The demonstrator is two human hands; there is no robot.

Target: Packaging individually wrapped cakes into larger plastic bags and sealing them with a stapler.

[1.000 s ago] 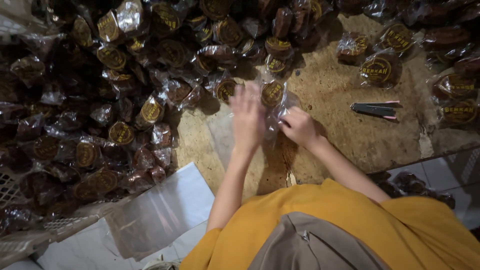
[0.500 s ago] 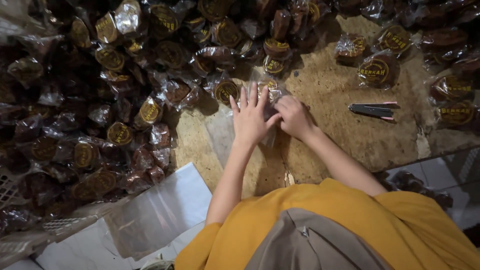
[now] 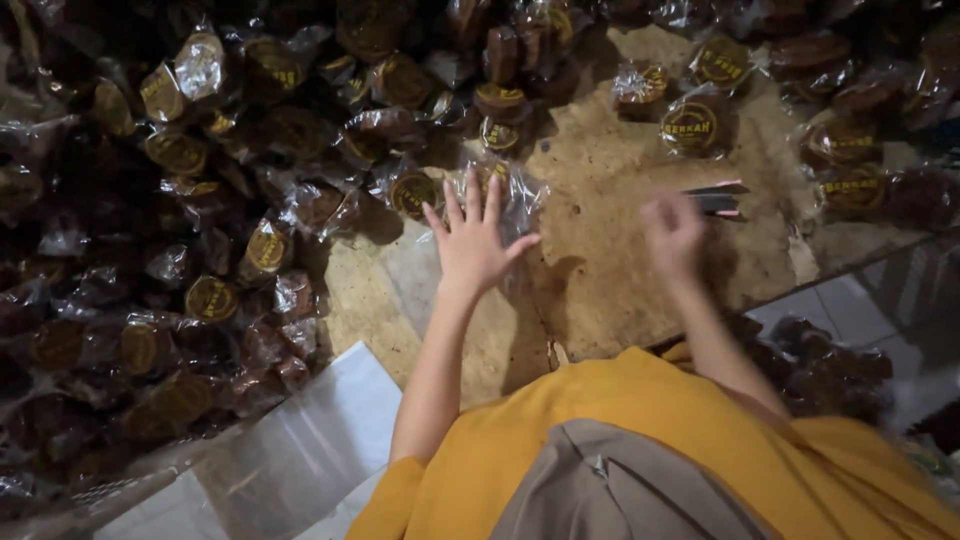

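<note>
A brown board (image 3: 620,270) fills the middle of the view, its near edge running on a slant from lower centre up to the right, where pale floor tiles (image 3: 850,310) show beyond it. A deep heap of wrapped dark cakes (image 3: 180,250) crowds the whole left side and the top edge, leaving only the central patch of board bare; loose packets (image 3: 690,125) sit at the top right of that patch, well apart from each other. Below the heap, at lower left, lies a stack of clear bags (image 3: 300,450), its corner near the board's edge. The left hand (image 3: 475,240) reaches straight out from a bare forearm and lies palm down, fingers spread apart and flat, pressing a clear wrapper (image 3: 515,195) that holds a cake at the edge of the heap. The right hand (image 3: 675,235) is blurred and hangs over the bare board to the right; whether its fingers are apart or together cannot be told. Just beyond it, touching or nearly so, lies a small dark flat tool (image 3: 715,197) with a pink edge, pointing right. An orange sleeve (image 3: 560,450) fills the bottom.
</note>
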